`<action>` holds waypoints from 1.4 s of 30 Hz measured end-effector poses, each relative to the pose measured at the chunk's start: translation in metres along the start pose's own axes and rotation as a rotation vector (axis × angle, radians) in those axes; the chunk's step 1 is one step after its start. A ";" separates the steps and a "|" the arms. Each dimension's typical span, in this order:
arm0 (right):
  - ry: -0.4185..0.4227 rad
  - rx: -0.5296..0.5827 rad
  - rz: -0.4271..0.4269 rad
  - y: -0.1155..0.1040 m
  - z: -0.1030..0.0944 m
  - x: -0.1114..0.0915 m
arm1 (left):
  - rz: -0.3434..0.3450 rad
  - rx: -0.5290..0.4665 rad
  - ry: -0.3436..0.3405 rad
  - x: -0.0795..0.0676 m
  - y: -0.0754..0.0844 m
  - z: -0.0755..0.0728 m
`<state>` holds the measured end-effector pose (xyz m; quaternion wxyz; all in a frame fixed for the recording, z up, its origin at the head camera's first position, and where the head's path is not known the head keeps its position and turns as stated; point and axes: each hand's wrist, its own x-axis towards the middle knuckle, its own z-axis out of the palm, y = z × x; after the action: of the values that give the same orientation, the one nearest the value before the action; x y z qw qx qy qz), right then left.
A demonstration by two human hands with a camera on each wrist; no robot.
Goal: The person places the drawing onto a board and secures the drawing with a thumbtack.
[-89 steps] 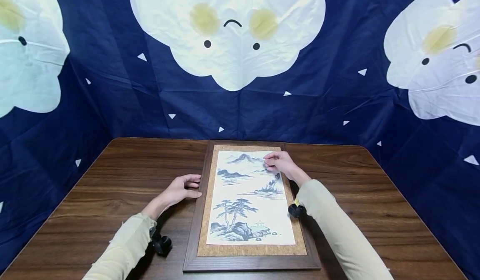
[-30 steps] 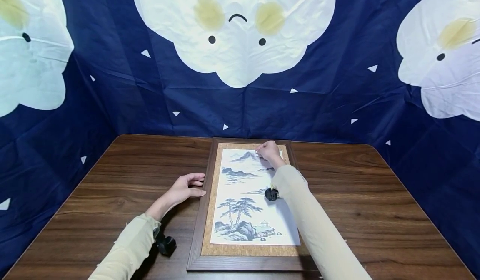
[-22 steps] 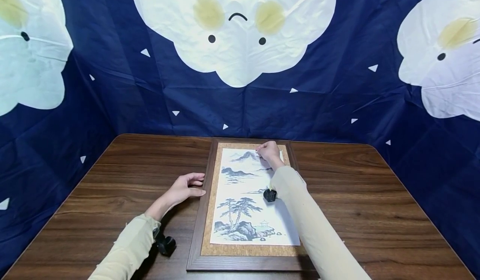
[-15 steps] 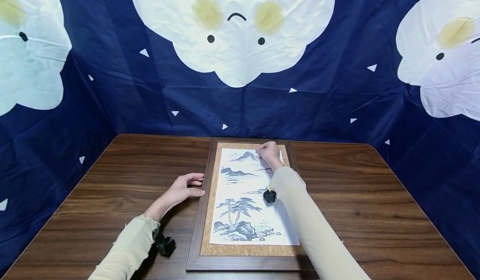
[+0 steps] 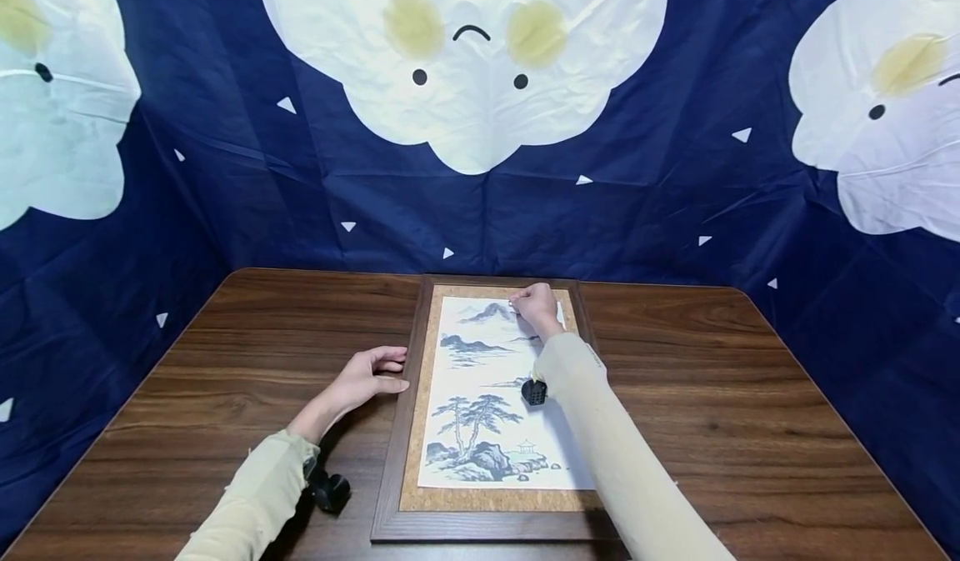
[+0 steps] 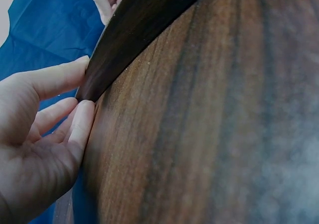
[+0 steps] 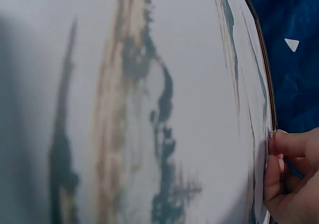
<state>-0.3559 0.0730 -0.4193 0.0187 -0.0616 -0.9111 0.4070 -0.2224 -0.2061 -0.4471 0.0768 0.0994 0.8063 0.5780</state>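
Observation:
A wood-framed cork board [image 5: 487, 499] lies on the table, bearing a sheet of paper [image 5: 480, 378] printed with an ink landscape of mountains and trees. My left hand [image 5: 367, 382] rests its fingertips and thumb tip against the frame's left side, fingers fairly straight. Close up in the left wrist view, the fingertips [image 6: 82, 107] meet the dark frame edge [image 6: 119, 40]. At the paper's top edge, my right hand [image 5: 537, 307] pinches a tiny clear push pin [image 7: 271, 131] between thumb and forefinger. Its lower part is hidden by the fingers. My right forearm covers the paper's right side.
The brown wood-grain table [image 5: 750, 428] extends on both sides of the board. A navy cloth [image 5: 637, 219] with white clouds hangs behind and beside it. Black wrist cameras [image 5: 330, 492] sit under both sleeves.
Since three seconds ago, my right hand has moved from the paper's upper right to its top edge, and its forearm has swung over the sheet. It holds nearly still in the last second.

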 end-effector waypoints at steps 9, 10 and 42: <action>-0.013 0.001 0.018 -0.002 0.000 -0.001 | 0.010 0.007 0.006 0.000 -0.001 -0.001; -0.015 0.000 0.018 -0.002 0.000 0.000 | 0.011 0.009 0.006 0.000 -0.001 -0.001; 0.045 -0.122 -0.071 -0.001 0.002 -0.001 | 0.040 0.004 0.016 -0.001 0.000 0.002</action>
<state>-0.3556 0.0705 -0.4202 0.0499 -0.0393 -0.9351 0.3485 -0.2207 -0.2042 -0.4479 0.0584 0.1111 0.8060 0.5785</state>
